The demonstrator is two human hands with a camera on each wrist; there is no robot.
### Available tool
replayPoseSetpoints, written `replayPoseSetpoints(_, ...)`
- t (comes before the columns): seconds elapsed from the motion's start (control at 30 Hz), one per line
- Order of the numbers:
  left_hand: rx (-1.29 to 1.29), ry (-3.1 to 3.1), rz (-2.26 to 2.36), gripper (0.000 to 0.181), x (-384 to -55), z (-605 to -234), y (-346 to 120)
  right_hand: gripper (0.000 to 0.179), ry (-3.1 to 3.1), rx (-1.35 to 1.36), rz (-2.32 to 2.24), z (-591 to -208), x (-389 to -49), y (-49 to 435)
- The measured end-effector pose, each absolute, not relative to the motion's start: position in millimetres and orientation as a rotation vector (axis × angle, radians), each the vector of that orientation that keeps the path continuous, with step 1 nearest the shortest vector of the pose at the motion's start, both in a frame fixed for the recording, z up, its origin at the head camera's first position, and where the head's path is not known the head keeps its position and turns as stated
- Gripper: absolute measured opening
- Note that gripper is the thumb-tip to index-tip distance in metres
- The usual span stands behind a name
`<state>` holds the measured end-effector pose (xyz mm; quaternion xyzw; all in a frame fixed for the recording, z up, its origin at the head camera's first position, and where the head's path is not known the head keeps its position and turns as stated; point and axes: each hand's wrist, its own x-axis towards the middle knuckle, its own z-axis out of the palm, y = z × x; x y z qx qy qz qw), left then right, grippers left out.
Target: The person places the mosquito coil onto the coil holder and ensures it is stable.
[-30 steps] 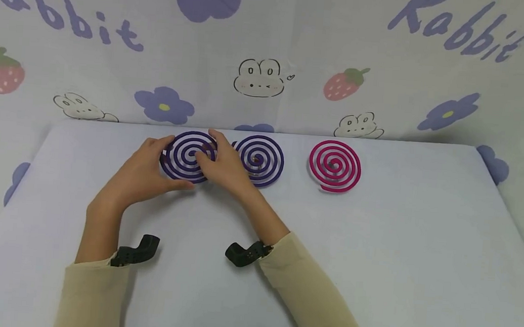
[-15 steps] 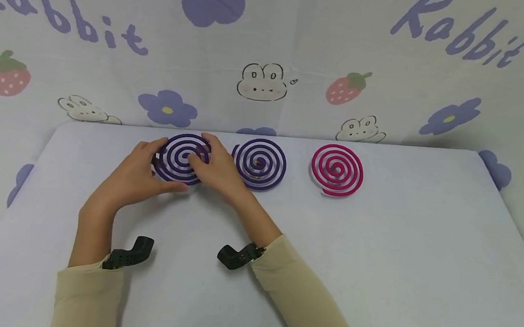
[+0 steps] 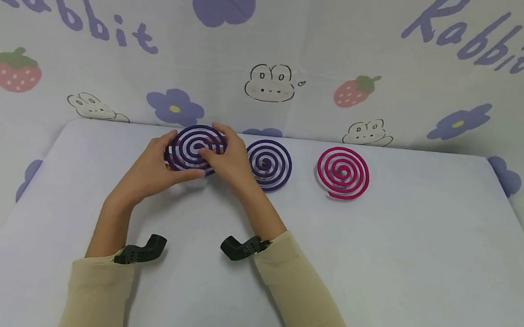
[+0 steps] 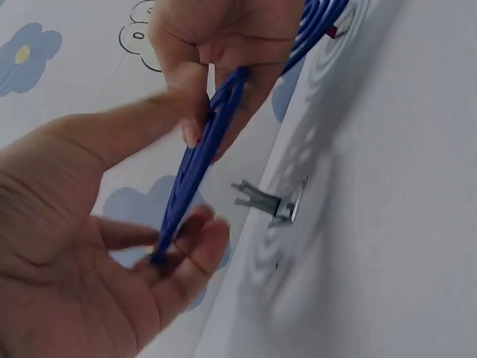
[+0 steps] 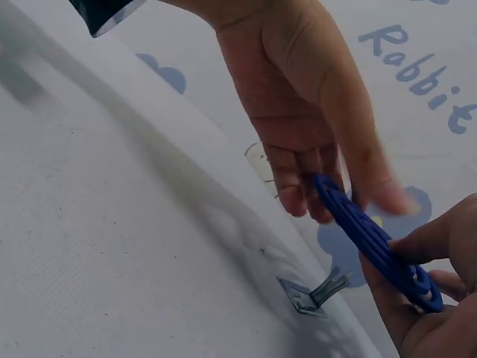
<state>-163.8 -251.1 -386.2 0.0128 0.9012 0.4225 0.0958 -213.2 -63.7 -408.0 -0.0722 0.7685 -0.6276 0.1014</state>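
Note:
Both hands hold a dark blue-purple mosquito coil (image 3: 194, 146) above the back of the white table. My left hand (image 3: 149, 168) grips its left rim, fingers at the far side and thumb along the near edge. My right hand (image 3: 234, 161) pinches it from the right, thumb over the spiral's middle. In the left wrist view the coil (image 4: 195, 171) is tilted, almost edge-on, and apart from a small metal stand (image 4: 272, 203) below it. A second purple coil (image 3: 274, 172) lies just right of my right hand, partly covered by it.
Farther right lies a pink mosquito coil (image 3: 343, 173), slightly raised above the table (image 3: 401, 254). A white cloth (image 3: 325, 36) printed with rabbits, flowers and strawberries hangs behind the table's back edge.
The held coil has shifted left, then back right and up, rising from the table. Both hands have moved with it. The other two coils stay put while the head view shifts slightly.

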Motion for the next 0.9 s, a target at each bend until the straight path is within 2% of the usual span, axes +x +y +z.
replayPoseSetpoints(0.27, -0.249, 2.53, 1.57, 0.074, -169, -389, -242, 0.062, 2.263, -0.209, -1.914, -414, -218, -63)
replayPoseSetpoints(0.47, -0.429, 2.42, 1.749, 0.072, -174, -398, -238, 0.059, 2.352, -0.171, -1.892, -417, -218, -70)
replayPoseSetpoints(0.9, -0.482, 2.428, 1.796, 0.064, -177, -409, -233, 0.052, 2.582, -0.104, -1.803, -425, -212, -83)
